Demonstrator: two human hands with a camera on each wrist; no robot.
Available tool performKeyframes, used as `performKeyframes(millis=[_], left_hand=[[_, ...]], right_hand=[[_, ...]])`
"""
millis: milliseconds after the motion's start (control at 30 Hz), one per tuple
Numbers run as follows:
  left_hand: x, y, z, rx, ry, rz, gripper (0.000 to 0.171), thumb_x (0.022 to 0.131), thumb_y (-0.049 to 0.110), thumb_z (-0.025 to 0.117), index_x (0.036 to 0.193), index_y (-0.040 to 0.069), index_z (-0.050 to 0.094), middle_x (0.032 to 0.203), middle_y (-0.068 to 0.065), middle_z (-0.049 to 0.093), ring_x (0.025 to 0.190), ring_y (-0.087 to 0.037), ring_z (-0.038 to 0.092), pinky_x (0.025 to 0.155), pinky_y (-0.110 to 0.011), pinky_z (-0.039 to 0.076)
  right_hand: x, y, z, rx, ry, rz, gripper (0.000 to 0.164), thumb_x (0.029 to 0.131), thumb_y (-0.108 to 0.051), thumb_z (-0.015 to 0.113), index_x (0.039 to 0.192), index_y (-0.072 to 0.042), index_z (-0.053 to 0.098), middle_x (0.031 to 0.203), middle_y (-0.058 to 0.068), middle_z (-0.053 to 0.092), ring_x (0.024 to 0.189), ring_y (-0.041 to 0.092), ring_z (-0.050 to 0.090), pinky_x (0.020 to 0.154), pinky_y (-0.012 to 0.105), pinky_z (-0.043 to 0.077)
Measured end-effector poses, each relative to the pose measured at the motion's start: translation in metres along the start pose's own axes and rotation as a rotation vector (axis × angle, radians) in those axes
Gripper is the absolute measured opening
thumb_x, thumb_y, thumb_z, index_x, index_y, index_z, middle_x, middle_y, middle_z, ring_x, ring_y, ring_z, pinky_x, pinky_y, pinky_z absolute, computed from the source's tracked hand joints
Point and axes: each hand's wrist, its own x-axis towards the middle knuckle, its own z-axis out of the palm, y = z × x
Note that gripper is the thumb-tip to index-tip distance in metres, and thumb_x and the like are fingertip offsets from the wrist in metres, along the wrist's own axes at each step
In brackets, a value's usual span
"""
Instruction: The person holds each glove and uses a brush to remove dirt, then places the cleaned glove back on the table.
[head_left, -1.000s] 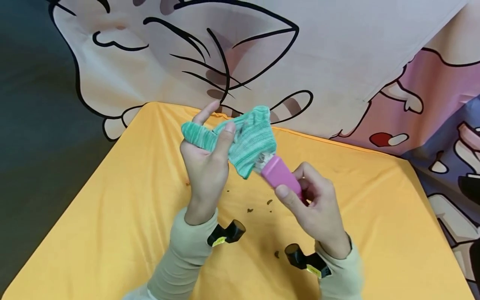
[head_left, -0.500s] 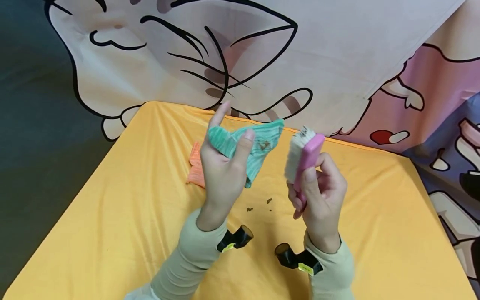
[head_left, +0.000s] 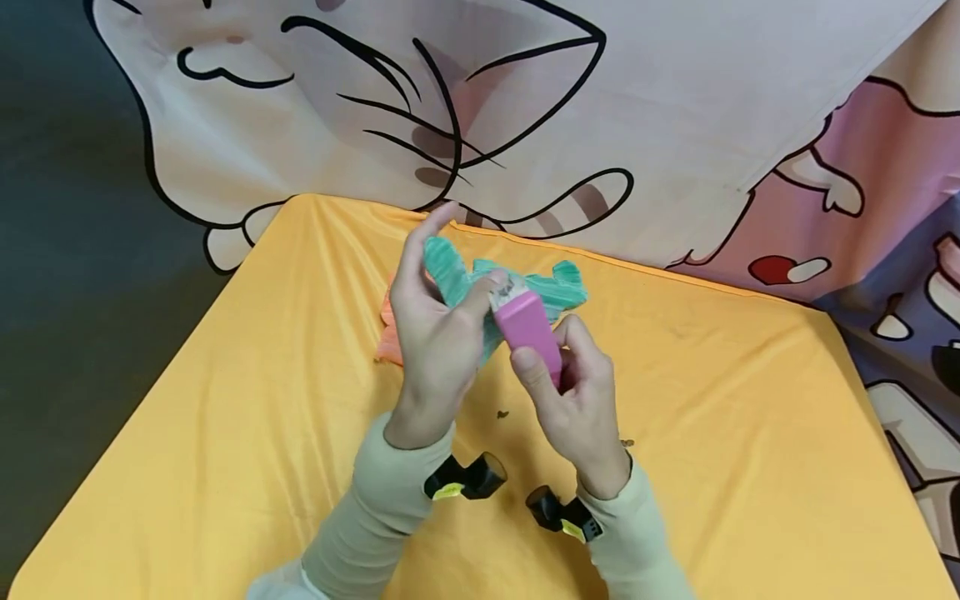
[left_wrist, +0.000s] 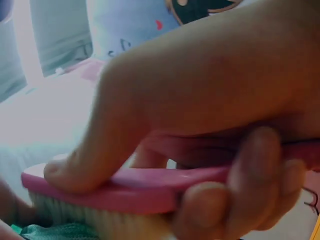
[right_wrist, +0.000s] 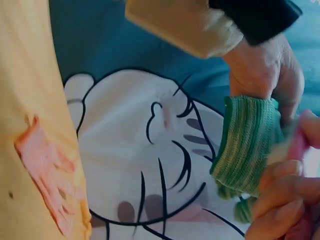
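In the head view my left hand [head_left: 435,358] holds a green striped knitted glove [head_left: 558,292] with the thumb over it, the index finger raised. My right hand [head_left: 577,408] grips a pink brush [head_left: 528,329] whose pale bristles carry dark bits at the tip. The brush lies over the glove beside the left thumb. From the left wrist, the brush [left_wrist: 145,192] shows bristles down against green knit [left_wrist: 62,231], right thumb pressing along its back. In the right wrist view the glove's cuff [right_wrist: 247,142] hangs below the left hand. The stain is hidden now.
An orange knitted glove [head_left: 389,337] lies on the yellow tablecloth [head_left: 262,417], partly behind the left hand. Small dark crumbs [head_left: 502,414] are scattered on the cloth. A cartoon-printed backdrop [head_left: 675,142] rises behind the table's far edge.
The brush left the glove, tilted upright to the right, baring a brown stain, then came back left onto it. The left hand shifted slightly right, uncovering the orange glove; the green glove is bunched differently.
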Motion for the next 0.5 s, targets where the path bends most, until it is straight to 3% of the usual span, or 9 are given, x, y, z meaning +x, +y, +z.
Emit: performKeyframes(millis=[133,233,400,500], left_hand=[[0.004,0.0,-0.004,-0.081,0.04,0.001,0.053,0.081,-0.014,0.056,0.127,0.011,0.049,0.061,0.003,0.02,0.051,-0.012,0.027,0.05,-0.021,0.035],[0.005,-0.002,-0.004,-0.031,0.03,0.052,0.048,0.082,-0.011,0.057,0.125,0.008,0.05,0.057,0.004,0.021,0.048,-0.012,0.027,0.048,-0.021,0.034],[0.0,-0.008,0.003,0.132,-0.094,0.135,0.038,0.084,-0.005,0.057,0.122,0.002,0.053,0.052,0.001,0.028,0.043,-0.011,0.029,0.041,-0.023,0.029],[-0.004,-0.011,0.007,0.163,-0.158,0.145,0.037,0.085,-0.004,0.056,0.122,0.002,0.054,0.053,-0.002,0.03,0.042,-0.012,0.029,0.04,-0.025,0.028]], right_hand=[[-0.004,0.001,-0.009,-0.109,-0.084,0.037,0.034,0.084,-0.027,0.067,0.072,-0.007,0.041,0.05,-0.005,0.036,0.038,0.005,0.032,0.031,0.019,0.022],[-0.005,0.001,-0.019,-0.092,-0.115,0.021,0.032,0.085,-0.023,0.066,0.071,-0.007,0.043,0.05,-0.005,0.04,0.037,0.003,0.034,0.03,0.017,0.024],[0.006,-0.007,-0.029,0.159,0.0,-0.098,0.031,0.092,-0.015,0.056,0.076,0.007,0.042,0.047,0.001,0.042,0.035,0.005,0.034,0.028,0.016,0.025],[0.011,-0.013,-0.027,0.217,0.087,-0.101,0.031,0.095,-0.014,0.05,0.08,0.011,0.04,0.046,0.002,0.039,0.034,0.007,0.033,0.028,0.018,0.024]])
